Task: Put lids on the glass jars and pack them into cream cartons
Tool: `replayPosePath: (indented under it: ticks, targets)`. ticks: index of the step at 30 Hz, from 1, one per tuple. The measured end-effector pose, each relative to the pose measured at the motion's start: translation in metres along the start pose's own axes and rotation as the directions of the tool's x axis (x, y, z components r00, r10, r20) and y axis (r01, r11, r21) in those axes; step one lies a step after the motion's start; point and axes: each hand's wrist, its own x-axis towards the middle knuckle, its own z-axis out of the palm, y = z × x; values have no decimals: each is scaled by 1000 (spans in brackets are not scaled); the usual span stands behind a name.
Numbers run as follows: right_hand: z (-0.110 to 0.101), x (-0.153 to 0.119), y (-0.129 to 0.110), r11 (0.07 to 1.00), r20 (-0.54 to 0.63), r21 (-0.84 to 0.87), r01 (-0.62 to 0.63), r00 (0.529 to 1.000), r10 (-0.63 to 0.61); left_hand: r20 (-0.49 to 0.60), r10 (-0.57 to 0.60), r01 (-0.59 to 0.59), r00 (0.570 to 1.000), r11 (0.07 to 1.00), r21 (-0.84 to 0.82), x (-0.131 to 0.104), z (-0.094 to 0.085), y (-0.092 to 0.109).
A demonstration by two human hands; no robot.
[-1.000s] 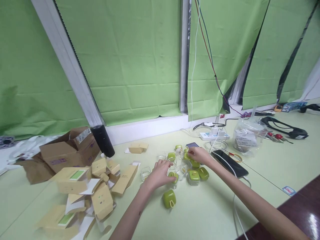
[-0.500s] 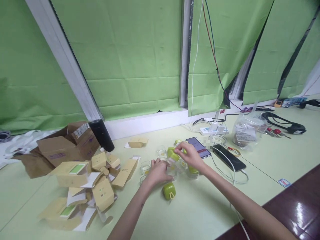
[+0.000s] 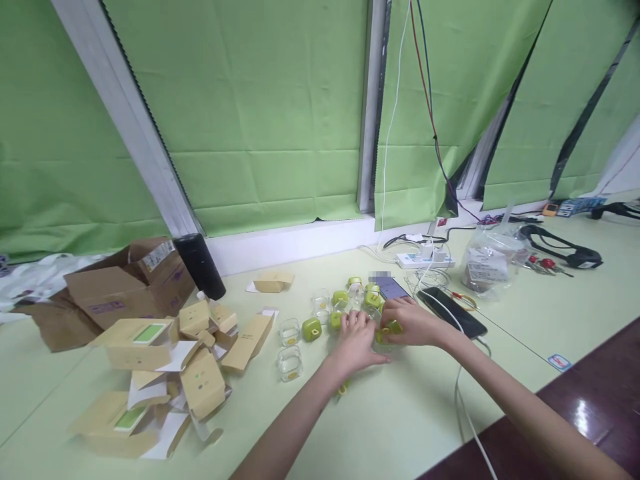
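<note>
My right hand (image 3: 413,321) is closed on a green lid (image 3: 390,330), low over the table. Beside it, my left hand (image 3: 354,340) reaches over the small containers with its thumb stretched out and fingers apart; whatever lies under its palm is hidden. A separate green lid (image 3: 311,329) sits left of my left hand, near two clear cups (image 3: 290,364) with yellow marks at the bottom. Beyond my fingers stand several more clear cups and green lids, among them a lid (image 3: 373,296). Under my left wrist a lid's yellow-green loop (image 3: 343,388) peeks out.
Opened small cardboard boxes (image 3: 203,385) are piled on the left, before a large brown carton (image 3: 135,287) and a black cylinder (image 3: 200,267). Rightward lie a phone (image 3: 453,312), white cables, a power strip (image 3: 425,259) and a plastic bag (image 3: 487,263).
Both hands have shifted right and nearer. The green lid my right hand held is no longer there; it now grips one nearer the front. A green lid now shows left of my left hand.
</note>
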Motion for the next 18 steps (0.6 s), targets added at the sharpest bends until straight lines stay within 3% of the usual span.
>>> replayPosePath:
  ticks: [5,12,15,18]
  targets:
    - [10,-13,7,1000,-13,30,4,1000,-4,-46,-21,21,999,1000,4,21,15,5]
    - [26,-19,6,987,-225,160,-9,973,45,-74,-52,51,996,999,-15,20,13,4]
    - [14,-20,2,981,-349,195,-21,933,89,-58,-66,65,996,998,-22,20,16,6]
    - [-12,-23,-6,974,-466,226,-15,876,121,-53,-63,61,997,998,-34,17,7,6]
